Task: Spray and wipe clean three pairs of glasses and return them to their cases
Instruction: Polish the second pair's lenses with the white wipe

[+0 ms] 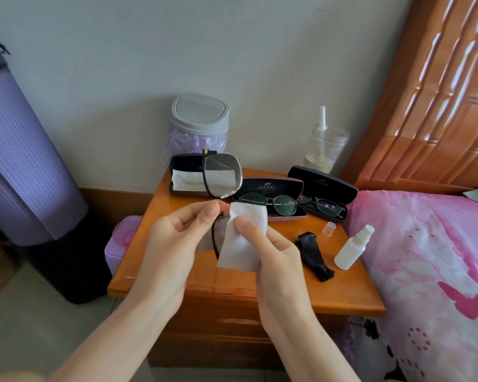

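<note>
Above a wooden bedside tabletop [260,288], I hold a pair of dark-rimmed glasses [222,175] on end, one lens straight above the other. My left hand [177,238] has its grip clenched on the frame between the two lenses, thumb and fingertips pinching it. My right hand [273,252] grasps a white cloth [246,238] folded over the lower lens, with the thumb pressed on the near face of the cloth. The upper lens stands bare in front of an open black case [188,175] at the back left of the tabletop, which holds only a pale lining cloth.

Two more open cases lie to its right. The middle case [273,186] holds round-lensed glasses [268,204]. The right case [324,183], nearest the bed [425,257], holds a darker pair [322,204].

A white spray bottle [352,249] sits uncapped near the tabletop's right edge, with its clear cap [329,229] a little apart behind it. A crumpled black cloth [313,255] lies just left of the bottle.

Against the wall stand a small grey swing-lid bin [199,119] and a clear jar [326,147] with a white tube in it. A rolled purple mat [20,161] leans at far left.
</note>
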Tool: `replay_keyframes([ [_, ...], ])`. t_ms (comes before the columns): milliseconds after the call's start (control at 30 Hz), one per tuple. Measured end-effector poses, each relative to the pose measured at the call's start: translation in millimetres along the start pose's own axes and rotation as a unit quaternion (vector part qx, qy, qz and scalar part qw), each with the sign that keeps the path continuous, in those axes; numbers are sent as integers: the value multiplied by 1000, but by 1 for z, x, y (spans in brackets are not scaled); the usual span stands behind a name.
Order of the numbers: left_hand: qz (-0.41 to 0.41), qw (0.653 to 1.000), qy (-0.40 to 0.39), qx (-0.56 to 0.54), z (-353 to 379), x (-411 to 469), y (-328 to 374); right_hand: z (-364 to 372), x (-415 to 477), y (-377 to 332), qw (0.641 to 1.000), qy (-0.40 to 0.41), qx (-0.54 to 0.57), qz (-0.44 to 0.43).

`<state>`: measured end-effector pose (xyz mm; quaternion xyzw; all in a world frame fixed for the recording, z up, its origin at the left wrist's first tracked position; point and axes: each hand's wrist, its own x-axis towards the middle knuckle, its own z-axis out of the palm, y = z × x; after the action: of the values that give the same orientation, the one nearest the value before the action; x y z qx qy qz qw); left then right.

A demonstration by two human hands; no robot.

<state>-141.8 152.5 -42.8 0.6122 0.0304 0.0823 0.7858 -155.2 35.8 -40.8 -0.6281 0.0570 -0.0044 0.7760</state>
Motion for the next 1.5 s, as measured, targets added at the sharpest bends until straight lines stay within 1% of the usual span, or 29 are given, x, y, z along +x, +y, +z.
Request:
replay_keyframes([
  [133, -8, 999, -14, -43, 2, 1, 1, -9, -2, -1, 1000, -4, -4, 4],
  [333, -33, 991, -13, -125, 3, 4, 5, -17, -10, 6, 998, -40, -38, 20],
  [433, -45, 989, -11, -143, 3, 4, 5, -17, -13, 11, 997, -59, -45, 30],
  [533, -47, 990, -14, -133, 4, 1, 3, -13, -12, 13, 996, -67, -49, 28],
  [600, -47, 993, -15, -103, 5, 0, 0, -9, -11, 12, 996, -67, -52, 20],
  [767, -39, 998, -11, -38, 7, -5, -2, 0, -5, 8, 998, -46, -50, -13],
  [900, -29, 999, 6, -15, 8, -6, -1, 5, 1, 2, 999, -26, -36, -30],
  [1033, -29, 999, 23, -17, 4, -3, -1, 8, -1, 3, 998, -41, -39, -35],
  [1133, -29, 999, 8, -16, 2, -2, -2, 4, -3, 7, 996, -52, -64, -38],
  [1333, -47, 996, -5, -82, -2, 4, 3, -8, -8, 17, 990, -71, -115, -44],
  [1500, -38, 997, -1, -73, -1, 3, 2, -12, -6, 15, 990, -83, -111, -31],
])
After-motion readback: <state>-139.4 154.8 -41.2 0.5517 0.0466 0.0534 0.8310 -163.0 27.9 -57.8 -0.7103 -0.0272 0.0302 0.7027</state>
